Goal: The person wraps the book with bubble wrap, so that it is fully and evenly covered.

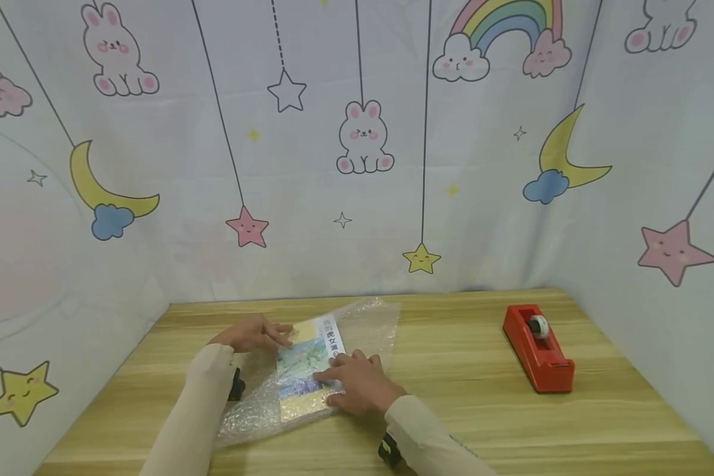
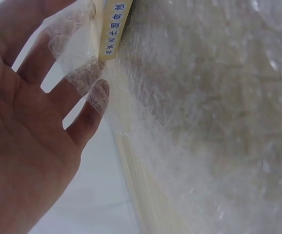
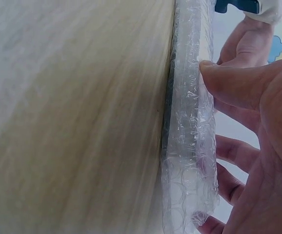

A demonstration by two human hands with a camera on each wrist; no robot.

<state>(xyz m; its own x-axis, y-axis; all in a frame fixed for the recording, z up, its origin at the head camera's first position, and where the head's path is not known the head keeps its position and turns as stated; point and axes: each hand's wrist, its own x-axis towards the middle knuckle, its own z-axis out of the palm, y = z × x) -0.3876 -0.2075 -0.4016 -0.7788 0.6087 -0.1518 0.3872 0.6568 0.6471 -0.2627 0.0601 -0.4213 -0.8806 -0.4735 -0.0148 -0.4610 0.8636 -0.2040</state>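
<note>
A book [image 1: 302, 370] with a colourful cover lies on the table, with clear bubble wrap [image 1: 369, 330] under and around it, reaching out at the upper right and lower left. My left hand [image 1: 252, 334] rests its fingers on the book's upper left part; in the left wrist view the fingers [image 2: 94, 105] touch a flap of wrap beside the book's spine [image 2: 112, 34]. My right hand [image 1: 359, 383] lies with spread fingers on the book's right side, and in the right wrist view its thumb and fingers touch the wrapped edge [image 3: 187, 122].
A red tape dispenser [image 1: 538, 347] with a roll of tape stands at the right of the wooden table [image 1: 464, 410]. A white curtain [image 1: 309, 264] printed with rabbits, stars and moons surrounds the table at the back and sides.
</note>
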